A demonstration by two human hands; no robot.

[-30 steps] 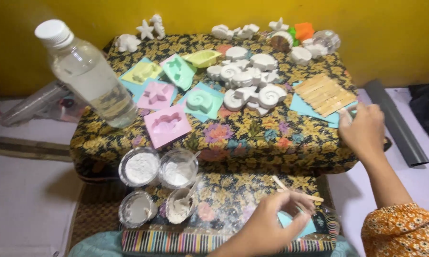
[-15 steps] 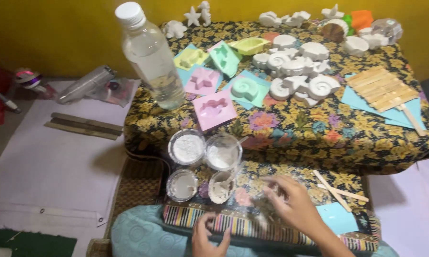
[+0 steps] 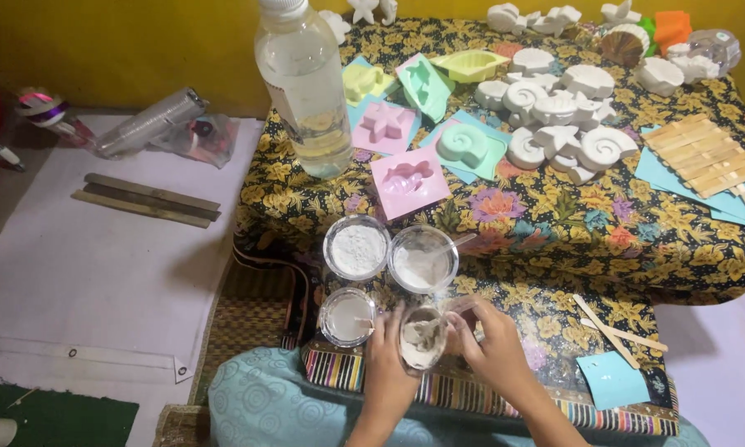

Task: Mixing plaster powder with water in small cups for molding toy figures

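— Cup [image 3: 423, 339] of grey-white paste: who has it?
— Both hands. The left hand [image 3: 386, 364] wraps its near-left side and the right hand [image 3: 492, 348] closes on its right side, so it sits between them, tilted, at the near edge of the low floral counter [image 3: 554, 240].
— How many cups altogether?
— Four small clear ones. Two stand side by side behind the held cup, one with white powder [image 3: 355, 248], one with powder and a stick in it [image 3: 423, 259]. A fourth [image 3: 347, 315] sits just left of the left hand.
— And the moulds?
— Two pink ones [image 3: 409, 180], plus several green and yellow ones farther back; I can't count those surely. White shell-shaped casts [image 3: 567, 124] are heaped to their right.
— Anything else?
— One clear plastic bottle [image 3: 305, 83] stands upright at the counter's left edge. A stack of flat wooden sticks [image 3: 703, 155] lies on blue paper at the right, and two loose sticks [image 3: 612, 331] lie near the right hand.
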